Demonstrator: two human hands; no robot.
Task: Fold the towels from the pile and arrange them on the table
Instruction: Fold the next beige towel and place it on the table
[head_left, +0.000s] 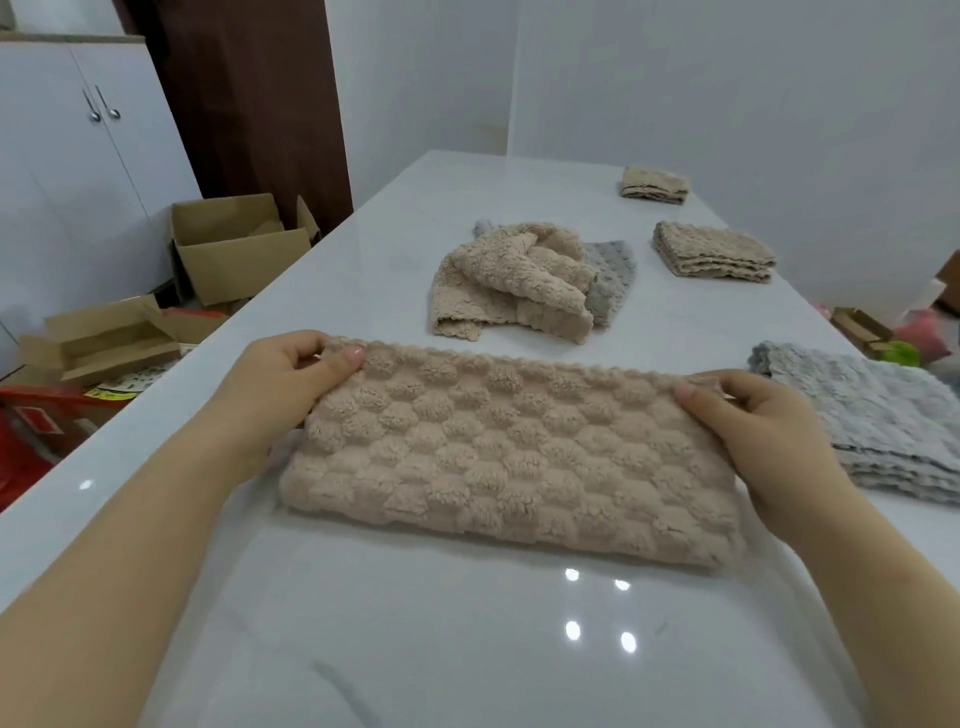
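A beige bubble-textured towel (511, 457) lies folded in half as a long rectangle on the white table (467, 649) in front of me. My left hand (283, 384) pinches its far left corner. My right hand (763, 431) pinches its far right corner. Behind it sits the loose pile (519, 280) of crumpled beige towels over a grey one. Folded towels lie along the right side: a grey stack (878, 421), a beige stack (714, 252) and a smaller beige one (654, 184) at the far end.
Open cardboard boxes (239, 244) and red packaging (31, 431) lie on the floor left of the table. A white cabinet (78, 145) stands at the back left. More clutter (904, 343) sits past the table's right edge. White walls close the far side.
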